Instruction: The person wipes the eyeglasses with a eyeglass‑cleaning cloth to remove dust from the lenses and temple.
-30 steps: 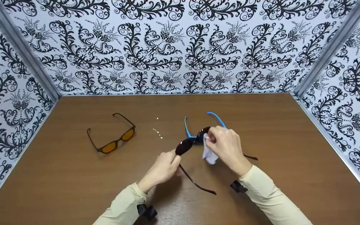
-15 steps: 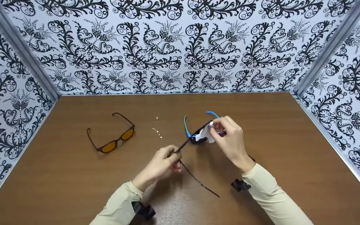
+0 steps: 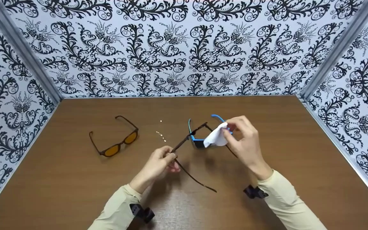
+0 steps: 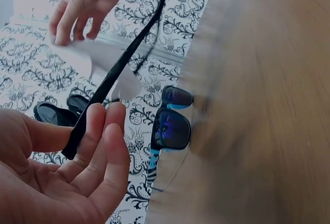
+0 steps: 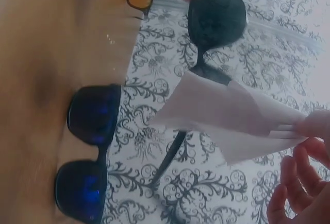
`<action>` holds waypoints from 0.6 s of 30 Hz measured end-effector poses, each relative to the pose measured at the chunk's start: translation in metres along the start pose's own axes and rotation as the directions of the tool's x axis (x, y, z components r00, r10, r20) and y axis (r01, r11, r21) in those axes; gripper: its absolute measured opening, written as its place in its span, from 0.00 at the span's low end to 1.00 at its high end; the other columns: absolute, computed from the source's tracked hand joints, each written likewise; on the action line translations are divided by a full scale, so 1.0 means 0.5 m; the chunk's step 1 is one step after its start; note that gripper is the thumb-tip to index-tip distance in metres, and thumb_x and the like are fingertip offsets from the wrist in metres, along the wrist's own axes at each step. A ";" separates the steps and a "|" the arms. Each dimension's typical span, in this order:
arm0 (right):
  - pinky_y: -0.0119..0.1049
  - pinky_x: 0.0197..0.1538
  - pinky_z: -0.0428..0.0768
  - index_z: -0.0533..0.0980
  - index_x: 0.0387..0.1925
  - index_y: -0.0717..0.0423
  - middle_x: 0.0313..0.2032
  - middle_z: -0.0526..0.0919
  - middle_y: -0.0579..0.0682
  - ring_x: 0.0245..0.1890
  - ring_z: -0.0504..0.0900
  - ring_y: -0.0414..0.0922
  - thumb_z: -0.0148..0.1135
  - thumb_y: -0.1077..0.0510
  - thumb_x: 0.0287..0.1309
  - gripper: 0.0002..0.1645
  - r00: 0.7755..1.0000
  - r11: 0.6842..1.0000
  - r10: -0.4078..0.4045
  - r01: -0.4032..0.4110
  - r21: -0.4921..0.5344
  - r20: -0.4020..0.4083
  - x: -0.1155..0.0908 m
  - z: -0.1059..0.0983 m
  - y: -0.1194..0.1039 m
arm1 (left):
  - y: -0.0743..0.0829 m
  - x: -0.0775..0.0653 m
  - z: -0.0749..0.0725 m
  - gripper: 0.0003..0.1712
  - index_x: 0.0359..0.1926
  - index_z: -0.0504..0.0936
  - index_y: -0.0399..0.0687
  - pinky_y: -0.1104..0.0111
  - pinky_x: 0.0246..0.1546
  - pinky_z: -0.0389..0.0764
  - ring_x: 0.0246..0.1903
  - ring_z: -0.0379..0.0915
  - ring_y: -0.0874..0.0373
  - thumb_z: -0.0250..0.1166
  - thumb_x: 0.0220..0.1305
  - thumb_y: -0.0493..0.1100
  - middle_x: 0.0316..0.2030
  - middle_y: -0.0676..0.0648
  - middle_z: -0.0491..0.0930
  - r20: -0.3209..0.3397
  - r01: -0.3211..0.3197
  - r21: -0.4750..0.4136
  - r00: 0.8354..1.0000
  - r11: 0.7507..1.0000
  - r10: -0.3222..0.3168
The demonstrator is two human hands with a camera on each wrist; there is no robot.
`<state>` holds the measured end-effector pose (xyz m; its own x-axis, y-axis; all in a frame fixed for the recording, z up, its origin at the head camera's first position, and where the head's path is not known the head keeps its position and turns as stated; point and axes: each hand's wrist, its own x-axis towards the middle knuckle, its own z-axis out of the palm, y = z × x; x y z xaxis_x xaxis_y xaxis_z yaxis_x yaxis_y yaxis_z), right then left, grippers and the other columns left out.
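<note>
My left hand (image 3: pixel 158 164) pinches a pair of dark-lensed sunglasses (image 5: pixel 216 18) near one hinge, holding it above the table with the temples spread. In the left wrist view thumb and fingers grip the dark frame (image 4: pixel 117 69). My right hand (image 3: pixel 243 140) pinches a white cloth (image 3: pixel 216 135) by its edge. The cloth hangs beside the far lens and partly hides it in the right wrist view; whether it touches the lens I cannot tell. Behind them, blue-framed sunglasses (image 3: pixel 199 143) stand on the table, partly covered by the cloth and the right hand.
Orange-lensed glasses (image 3: pixel 112 149) lie unfolded on the left of the wooden table (image 3: pixel 75 191). Small bright specks (image 3: pixel 161 135) show near the table's middle. Patterned panels (image 3: pixel 177 48) enclose the back and sides.
The sunglasses have turned from showing their lenses to nearly edge-on, and the left hand has shifted slightly left. My right hand has drawn the cloth up and to the right.
</note>
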<state>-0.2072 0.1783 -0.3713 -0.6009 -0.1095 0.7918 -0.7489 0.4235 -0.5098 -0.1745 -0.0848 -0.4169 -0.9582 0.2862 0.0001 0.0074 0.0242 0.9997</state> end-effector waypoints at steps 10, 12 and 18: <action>0.26 0.40 0.79 0.78 0.39 0.68 0.35 0.82 0.57 0.35 0.80 0.41 0.65 0.76 0.50 0.12 0.996 0.997 0.076 -0.077 -0.023 -0.053 0.002 -0.058 0.016 | -0.007 0.010 -0.030 0.04 0.37 0.71 0.29 0.64 0.27 0.83 0.21 0.80 0.56 0.50 0.67 0.29 0.20 0.44 0.79 -0.058 0.020 -0.001 0.998 1.000 -0.020; 0.26 0.39 0.79 0.78 0.39 0.68 0.35 0.83 0.57 0.33 0.81 0.40 0.65 0.75 0.52 0.11 0.994 0.995 0.095 -0.097 -0.030 -0.061 0.003 -0.067 0.018 | -0.009 0.014 -0.037 0.04 0.38 0.70 0.29 0.66 0.26 0.83 0.21 0.80 0.56 0.50 0.67 0.29 0.20 0.43 0.79 -0.077 0.018 -0.004 0.997 1.000 -0.018; 0.23 0.37 0.79 0.77 0.39 0.67 0.34 0.84 0.57 0.30 0.83 0.45 0.63 0.73 0.55 0.09 0.990 0.984 0.108 -0.119 -0.130 -0.087 0.004 -0.083 0.025 | -0.013 0.024 -0.054 0.06 0.40 0.70 0.29 0.68 0.27 0.82 0.21 0.80 0.56 0.49 0.68 0.31 0.21 0.43 0.80 -0.106 0.038 -0.018 0.994 0.999 -0.040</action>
<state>-0.2059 0.2208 -0.3620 -0.6515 0.0160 0.7585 -0.6296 0.5464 -0.5523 -0.1936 -0.1076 -0.4229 -0.9827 0.1814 -0.0374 -0.0347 0.0176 0.9992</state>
